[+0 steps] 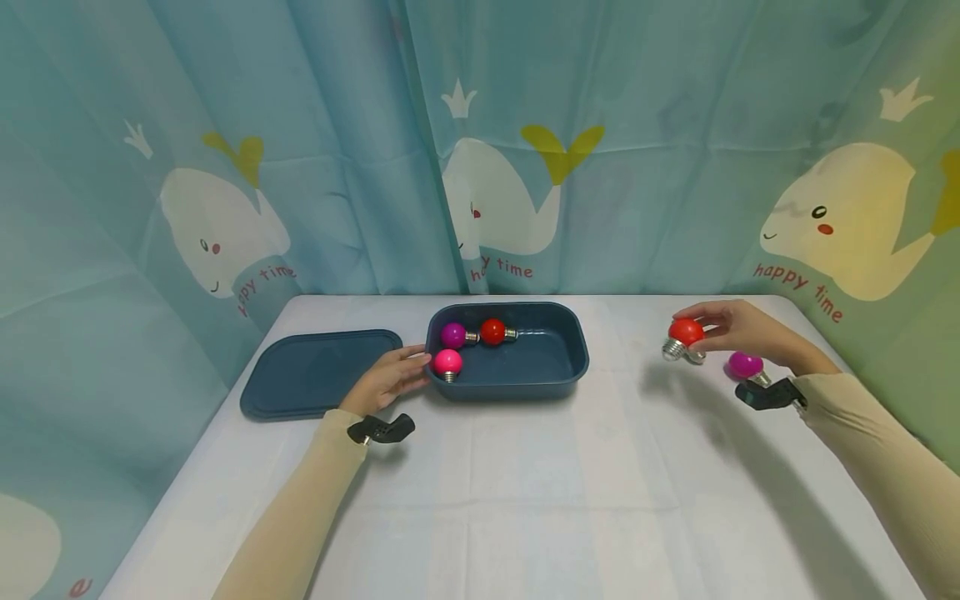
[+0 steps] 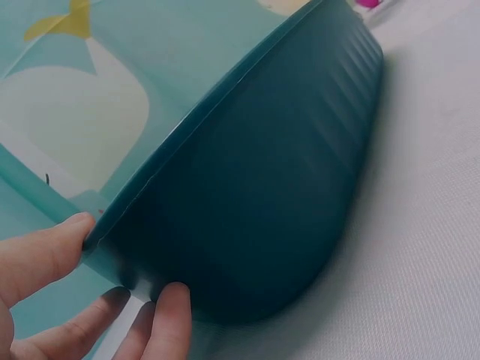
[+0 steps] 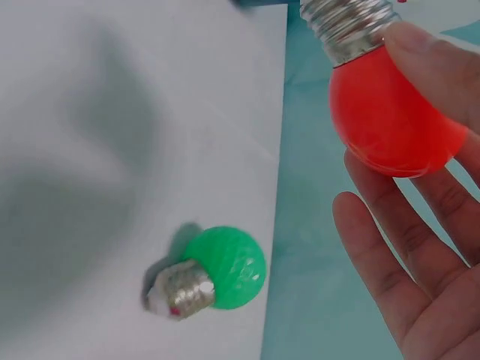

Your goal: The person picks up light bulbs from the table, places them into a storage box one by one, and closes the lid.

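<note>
My right hand [image 1: 738, 327] pinches a red light bulb [image 1: 686, 331] with a silver screw base, above the right side of the table. In the right wrist view, a green bulb [image 3: 232, 266] lies on the tabletop below; the head view shows only a bit of silver base behind the held bulb. A purple bulb [image 1: 745, 364] lies under my right wrist. At the left end of a dark blue box [image 1: 510, 390], my left hand [image 1: 386, 379] touches the rim and outer wall with its fingertips. Inside are a purple bulb [image 1: 453, 335], a red bulb [image 1: 492, 331] and a pink bulb [image 1: 447, 362].
A flat dark blue lid [image 1: 318, 375] lies on the white table [image 1: 525, 483], left of the box. Behind the table hangs a blue-green curtain [image 1: 360, 167] with whale prints. A black wrist mount [image 1: 381, 428] sticks out from my left sleeve, another [image 1: 767, 393] from the right.
</note>
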The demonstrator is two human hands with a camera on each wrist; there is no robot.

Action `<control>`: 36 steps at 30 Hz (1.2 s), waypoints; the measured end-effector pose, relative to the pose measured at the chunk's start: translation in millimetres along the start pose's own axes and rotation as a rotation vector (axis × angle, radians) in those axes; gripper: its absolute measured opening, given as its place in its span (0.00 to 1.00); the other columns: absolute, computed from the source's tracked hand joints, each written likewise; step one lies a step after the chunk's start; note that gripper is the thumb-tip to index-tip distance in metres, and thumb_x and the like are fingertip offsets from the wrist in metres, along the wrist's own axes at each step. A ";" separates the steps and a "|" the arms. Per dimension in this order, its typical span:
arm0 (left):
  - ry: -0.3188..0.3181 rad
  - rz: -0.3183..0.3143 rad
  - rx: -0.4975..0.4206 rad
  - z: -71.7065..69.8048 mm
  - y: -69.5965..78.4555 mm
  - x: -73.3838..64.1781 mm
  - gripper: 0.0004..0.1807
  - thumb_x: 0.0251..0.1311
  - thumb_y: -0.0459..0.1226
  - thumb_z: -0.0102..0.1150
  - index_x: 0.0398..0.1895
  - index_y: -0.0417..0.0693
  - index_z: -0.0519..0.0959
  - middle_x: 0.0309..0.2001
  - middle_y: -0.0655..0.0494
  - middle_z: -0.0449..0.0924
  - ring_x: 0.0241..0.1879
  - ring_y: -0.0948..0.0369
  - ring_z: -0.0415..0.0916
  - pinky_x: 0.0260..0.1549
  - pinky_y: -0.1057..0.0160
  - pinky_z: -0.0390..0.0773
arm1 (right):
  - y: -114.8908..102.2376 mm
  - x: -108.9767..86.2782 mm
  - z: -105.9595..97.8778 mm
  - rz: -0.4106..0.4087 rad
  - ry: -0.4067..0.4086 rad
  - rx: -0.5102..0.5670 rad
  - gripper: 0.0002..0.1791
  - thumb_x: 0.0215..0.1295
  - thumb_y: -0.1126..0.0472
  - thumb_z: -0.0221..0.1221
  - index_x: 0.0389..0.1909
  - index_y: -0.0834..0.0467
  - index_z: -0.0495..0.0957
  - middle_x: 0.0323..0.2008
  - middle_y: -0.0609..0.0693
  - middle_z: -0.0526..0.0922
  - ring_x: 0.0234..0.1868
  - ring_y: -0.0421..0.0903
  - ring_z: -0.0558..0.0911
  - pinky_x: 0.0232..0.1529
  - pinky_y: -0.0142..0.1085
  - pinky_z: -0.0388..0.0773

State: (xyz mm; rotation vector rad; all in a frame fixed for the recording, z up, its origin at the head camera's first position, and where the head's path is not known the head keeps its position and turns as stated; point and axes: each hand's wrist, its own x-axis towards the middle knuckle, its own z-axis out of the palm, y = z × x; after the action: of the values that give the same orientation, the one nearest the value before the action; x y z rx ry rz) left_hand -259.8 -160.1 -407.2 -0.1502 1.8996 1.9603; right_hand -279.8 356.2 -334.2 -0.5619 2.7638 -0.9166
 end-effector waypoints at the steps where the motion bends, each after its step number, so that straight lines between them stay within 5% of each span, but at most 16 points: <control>1: -0.002 0.003 0.002 0.0 0.1 -0.4 0.33 0.68 0.32 0.46 0.72 0.34 0.46 0.71 0.37 0.52 0.68 0.48 0.56 0.66 0.52 0.63 | -1.8 0.6 -0.2 -0.004 -0.002 0.004 0.29 0.55 0.56 0.67 0.58 0.60 0.73 0.50 0.61 0.81 0.41 0.27 0.78 0.40 0.24 0.78; 16: -0.018 0.013 0.003 -0.9 -0.3 -0.6 0.33 0.69 0.32 0.45 0.72 0.34 0.45 0.72 0.37 0.49 0.70 0.46 0.53 0.67 0.51 0.63 | -30.0 12.6 -6.8 -0.026 -0.036 0.038 0.29 0.55 0.57 0.67 0.58 0.60 0.73 0.52 0.62 0.79 0.44 0.33 0.79 0.40 0.28 0.80; 24: -0.023 0.019 -0.002 -1.2 -0.1 -1.3 0.33 0.69 0.32 0.44 0.72 0.33 0.44 0.72 0.37 0.49 0.70 0.45 0.53 0.67 0.51 0.61 | -41.8 19.8 -10.1 -0.042 -0.061 0.030 0.30 0.58 0.57 0.65 0.60 0.62 0.70 0.55 0.63 0.77 0.52 0.57 0.78 0.43 0.31 0.82; 36: 0.000 0.012 0.005 -0.8 0.2 -0.1 0.32 0.69 0.32 0.45 0.73 0.36 0.47 0.72 0.39 0.51 0.69 0.47 0.56 0.67 0.51 0.63 | -60.4 38.2 -3.9 -0.072 -0.082 0.026 0.29 0.57 0.58 0.66 0.59 0.62 0.72 0.54 0.61 0.78 0.50 0.55 0.79 0.40 0.27 0.79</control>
State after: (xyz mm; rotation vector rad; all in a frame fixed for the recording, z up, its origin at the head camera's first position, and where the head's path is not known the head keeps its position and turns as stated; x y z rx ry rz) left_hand -260.0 -160.9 -407.0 -0.1375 1.9093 1.9626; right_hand -297.9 298.2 -296.4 -0.6828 2.6706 -0.9222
